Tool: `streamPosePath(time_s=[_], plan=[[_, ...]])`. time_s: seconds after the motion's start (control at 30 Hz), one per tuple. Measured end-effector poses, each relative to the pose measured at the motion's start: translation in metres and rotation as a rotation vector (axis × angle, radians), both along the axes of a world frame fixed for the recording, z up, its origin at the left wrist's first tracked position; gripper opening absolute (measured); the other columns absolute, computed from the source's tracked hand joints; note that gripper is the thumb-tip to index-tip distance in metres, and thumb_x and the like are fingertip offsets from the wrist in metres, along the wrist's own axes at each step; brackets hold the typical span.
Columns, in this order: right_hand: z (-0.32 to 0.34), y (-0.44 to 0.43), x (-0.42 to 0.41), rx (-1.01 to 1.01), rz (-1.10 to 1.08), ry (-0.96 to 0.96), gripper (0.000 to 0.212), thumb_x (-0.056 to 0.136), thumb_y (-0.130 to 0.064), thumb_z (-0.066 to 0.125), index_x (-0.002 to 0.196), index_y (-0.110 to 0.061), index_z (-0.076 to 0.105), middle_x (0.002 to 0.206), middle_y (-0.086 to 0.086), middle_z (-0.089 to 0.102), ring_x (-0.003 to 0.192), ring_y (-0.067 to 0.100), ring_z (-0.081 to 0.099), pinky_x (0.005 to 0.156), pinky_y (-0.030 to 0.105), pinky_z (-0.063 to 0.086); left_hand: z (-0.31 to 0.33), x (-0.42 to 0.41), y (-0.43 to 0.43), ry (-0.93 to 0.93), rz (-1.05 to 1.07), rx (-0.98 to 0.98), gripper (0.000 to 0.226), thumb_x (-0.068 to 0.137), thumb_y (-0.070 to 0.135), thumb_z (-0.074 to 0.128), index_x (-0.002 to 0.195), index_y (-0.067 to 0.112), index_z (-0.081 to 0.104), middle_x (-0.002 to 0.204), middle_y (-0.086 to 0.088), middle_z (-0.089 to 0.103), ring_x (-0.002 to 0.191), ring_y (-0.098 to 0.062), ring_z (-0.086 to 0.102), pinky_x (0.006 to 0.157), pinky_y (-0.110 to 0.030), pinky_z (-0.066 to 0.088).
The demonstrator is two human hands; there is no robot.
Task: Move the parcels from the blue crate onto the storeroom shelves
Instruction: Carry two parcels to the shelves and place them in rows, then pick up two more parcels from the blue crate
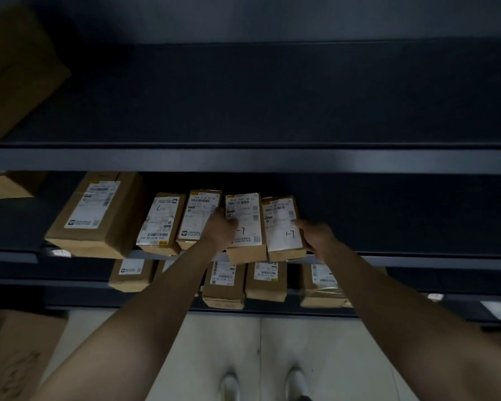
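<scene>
Two small brown parcels with white labels lie side by side at the front of the middle shelf (417,257). My left hand (222,227) grips the left one (246,224) by its left edge. My right hand (315,235) grips the right one (282,227) at its right side. Both parcels overhang the shelf's front edge a little. Two more small parcels (161,221) (198,215) and a larger box (99,212) sit further left on the same shelf. The blue crate is out of view.
The upper shelf (272,157) holds a big brown box (15,68) at far left. Several labelled parcels (265,280) line the lower shelf. A cardboard box (12,357) stands on the pale floor at lower left. My shoes (232,384) show below.
</scene>
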State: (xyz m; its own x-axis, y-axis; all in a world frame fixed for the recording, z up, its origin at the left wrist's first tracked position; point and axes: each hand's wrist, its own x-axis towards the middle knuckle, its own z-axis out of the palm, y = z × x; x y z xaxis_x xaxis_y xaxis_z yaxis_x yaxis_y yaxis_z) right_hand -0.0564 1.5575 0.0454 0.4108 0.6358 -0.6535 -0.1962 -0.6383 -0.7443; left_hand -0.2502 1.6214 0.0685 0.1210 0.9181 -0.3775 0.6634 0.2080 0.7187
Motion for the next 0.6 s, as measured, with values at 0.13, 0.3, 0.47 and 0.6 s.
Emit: streamPosePath(time_s=[0.13, 0.3, 0.47, 0.6], plan=[[0.005, -0.003, -0.004, 0.005, 0.032, -0.128, 0.02, 0.095, -0.025, 0.06, 0.095, -0.005, 0.061, 0.109, 0.016, 0.066, 0.092, 0.027, 0.063, 0.082, 0.038, 0.051, 0.012, -0.005, -0.002, 0.215, -0.174, 0.22, 0.048, 0.097, 0.013, 0.045, 0.143, 0.005, 0.034, 0.132, -0.018, 0.048, 0.113, -0.032, 0.055, 0.09, -0.034, 0.048], [0.038, -0.013, -0.005, -0.132, 0.439, -0.698, 0.029, 0.098, -0.012, 0.048, 0.124, -0.005, 0.059, 0.119, 0.013, 0.062, 0.112, 0.028, 0.059, 0.078, 0.026, 0.047, 0.049, 0.002, -0.017, 0.323, -0.422, 0.456, 0.038, 0.095, 0.011, 0.047, 0.133, 0.005, 0.048, 0.129, -0.017, 0.05, 0.113, -0.03, 0.052, 0.093, -0.034, 0.046], [0.091, -0.048, -0.011, -0.125, 0.606, -0.811, 0.03, 0.095, -0.025, 0.053, 0.095, 0.003, 0.065, 0.099, 0.014, 0.066, 0.1, 0.028, 0.063, 0.071, 0.027, 0.044, 0.094, 0.029, -0.047, 0.325, -0.784, 0.594, 0.026, 0.095, 0.017, 0.048, 0.118, 0.01, 0.059, 0.114, -0.008, 0.056, 0.104, -0.025, 0.056, 0.082, -0.03, 0.044], [0.149, -0.097, -0.005, -0.25, 0.564, -1.073, 0.045, 0.094, -0.033, 0.056, 0.132, -0.01, 0.053, 0.128, 0.012, 0.057, 0.115, 0.028, 0.055, 0.091, 0.034, 0.047, 0.135, 0.063, -0.079, 0.333, -1.055, 0.794, 0.029, 0.094, 0.017, 0.05, 0.12, 0.009, 0.058, 0.116, -0.01, 0.058, 0.106, -0.027, 0.055, 0.085, -0.038, 0.047]])
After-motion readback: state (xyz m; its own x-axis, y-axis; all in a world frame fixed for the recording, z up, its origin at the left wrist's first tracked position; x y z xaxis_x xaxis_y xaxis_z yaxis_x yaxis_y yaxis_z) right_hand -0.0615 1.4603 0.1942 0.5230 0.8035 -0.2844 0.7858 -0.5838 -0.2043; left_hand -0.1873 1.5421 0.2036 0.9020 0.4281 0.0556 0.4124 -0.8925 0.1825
